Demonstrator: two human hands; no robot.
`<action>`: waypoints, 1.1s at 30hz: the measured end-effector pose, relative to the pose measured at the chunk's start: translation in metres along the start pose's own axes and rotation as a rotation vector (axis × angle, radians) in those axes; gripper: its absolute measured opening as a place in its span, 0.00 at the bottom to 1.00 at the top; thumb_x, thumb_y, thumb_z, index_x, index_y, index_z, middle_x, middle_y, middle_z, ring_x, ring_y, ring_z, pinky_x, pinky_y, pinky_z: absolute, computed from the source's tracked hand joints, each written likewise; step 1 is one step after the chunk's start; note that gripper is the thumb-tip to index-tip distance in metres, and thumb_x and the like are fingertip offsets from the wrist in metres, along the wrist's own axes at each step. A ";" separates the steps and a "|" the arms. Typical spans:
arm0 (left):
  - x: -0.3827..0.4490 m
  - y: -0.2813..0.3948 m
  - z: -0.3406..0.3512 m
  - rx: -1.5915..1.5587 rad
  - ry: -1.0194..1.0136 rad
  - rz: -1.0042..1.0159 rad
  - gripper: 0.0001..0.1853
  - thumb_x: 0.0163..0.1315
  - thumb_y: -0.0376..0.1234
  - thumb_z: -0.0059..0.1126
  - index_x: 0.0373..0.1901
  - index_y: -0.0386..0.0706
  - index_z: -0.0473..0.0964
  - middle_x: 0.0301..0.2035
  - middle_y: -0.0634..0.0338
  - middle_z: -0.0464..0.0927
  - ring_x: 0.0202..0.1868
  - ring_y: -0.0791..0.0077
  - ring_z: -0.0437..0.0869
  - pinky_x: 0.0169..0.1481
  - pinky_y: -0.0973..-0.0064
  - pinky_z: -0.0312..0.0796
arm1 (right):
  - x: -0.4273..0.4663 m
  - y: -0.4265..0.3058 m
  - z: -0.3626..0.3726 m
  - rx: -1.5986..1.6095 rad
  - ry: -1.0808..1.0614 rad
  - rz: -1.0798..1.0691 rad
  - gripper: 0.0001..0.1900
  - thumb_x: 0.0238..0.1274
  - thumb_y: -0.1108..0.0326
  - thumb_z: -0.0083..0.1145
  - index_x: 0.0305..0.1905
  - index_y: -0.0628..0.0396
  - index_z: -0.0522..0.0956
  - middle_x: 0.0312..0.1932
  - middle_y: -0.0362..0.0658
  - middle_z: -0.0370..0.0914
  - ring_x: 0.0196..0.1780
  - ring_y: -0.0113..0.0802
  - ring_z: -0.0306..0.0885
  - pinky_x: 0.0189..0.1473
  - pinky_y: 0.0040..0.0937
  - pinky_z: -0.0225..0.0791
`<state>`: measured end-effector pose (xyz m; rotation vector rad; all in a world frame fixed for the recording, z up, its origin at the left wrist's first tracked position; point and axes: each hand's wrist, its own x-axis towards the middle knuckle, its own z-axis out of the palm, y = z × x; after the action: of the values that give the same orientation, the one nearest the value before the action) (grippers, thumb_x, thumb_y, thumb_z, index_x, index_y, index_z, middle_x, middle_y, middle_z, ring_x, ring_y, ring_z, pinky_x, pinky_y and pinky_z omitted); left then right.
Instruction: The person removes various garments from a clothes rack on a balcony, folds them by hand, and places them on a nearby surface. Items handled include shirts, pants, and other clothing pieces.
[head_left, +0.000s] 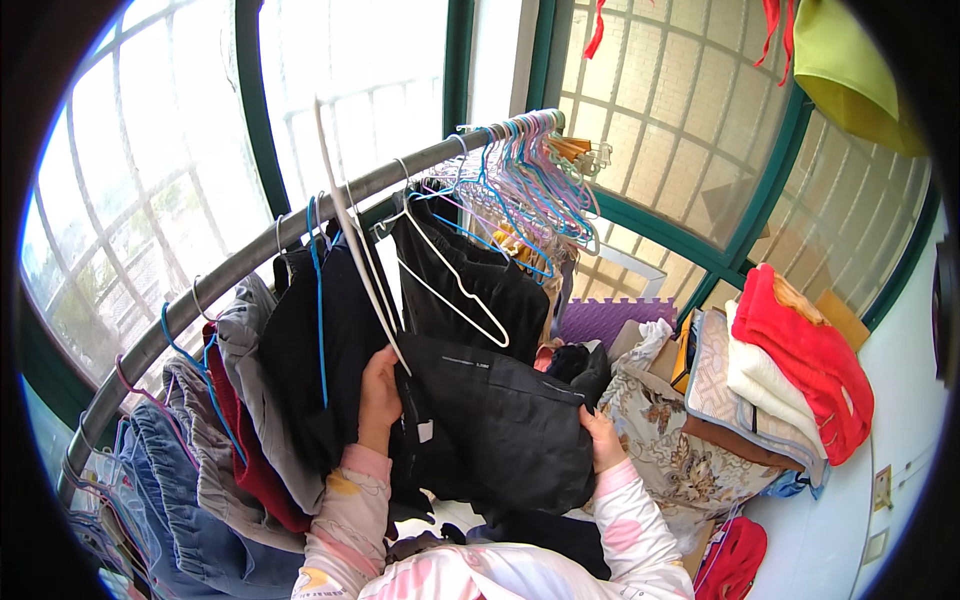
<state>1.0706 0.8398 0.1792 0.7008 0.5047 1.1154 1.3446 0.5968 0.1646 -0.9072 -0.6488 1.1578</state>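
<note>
Black trousers (502, 427) are stretched by the waistband between my two hands in front of my chest. My left hand (380, 386) grips one end of the waistband, beside the lower end of a long whitish rod or hanger part (341, 187) that crosses the rail. At the opposite end, my right hand (600, 435) pinches the waistband with the thumb on top. Just beyond the trousers, an empty white hanger (457, 277) hangs before a black garment (427, 277). A small white tag shows on the dark cloth near my left hand.
A curved metal rail (247, 255) carries jeans (202, 510), grey and dark red garments, and many empty hangers (540, 172) at its far end. Right of me, folded red cloth (795, 360) tops a pile beside a floral cloth (675, 450). Barred windows stand behind.
</note>
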 end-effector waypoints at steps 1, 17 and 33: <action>0.000 0.001 0.000 -0.064 -0.036 0.024 0.21 0.73 0.43 0.48 0.52 0.35 0.77 0.46 0.54 0.83 0.48 0.65 0.84 0.59 0.73 0.72 | 0.001 0.002 -0.001 -0.032 0.062 0.038 0.23 0.74 0.52 0.53 0.60 0.60 0.75 0.53 0.41 0.80 0.52 0.28 0.79 0.58 0.28 0.71; -0.025 -0.041 -0.023 1.515 -0.293 0.296 0.17 0.53 0.17 0.53 0.45 0.35 0.80 0.38 0.44 0.82 0.46 0.52 0.85 0.55 0.68 0.75 | 0.014 -0.078 -0.039 -1.643 -0.107 0.143 0.16 0.69 0.72 0.50 0.58 0.61 0.78 0.52 0.49 0.84 0.58 0.40 0.80 0.62 0.37 0.69; -0.080 -0.098 0.013 0.703 -0.281 0.079 0.13 0.51 0.14 0.41 0.30 0.37 0.75 0.30 0.58 0.78 0.31 0.74 0.80 0.33 0.72 0.73 | -0.066 -0.034 -0.053 -0.886 0.234 -0.349 0.25 0.57 0.81 0.49 0.62 0.61 0.75 0.55 0.48 0.80 0.62 0.39 0.76 0.66 0.33 0.66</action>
<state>1.1124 0.7353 0.1186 1.4772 0.6333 0.8813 1.3854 0.5154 0.1689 -1.5642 -1.1016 0.4056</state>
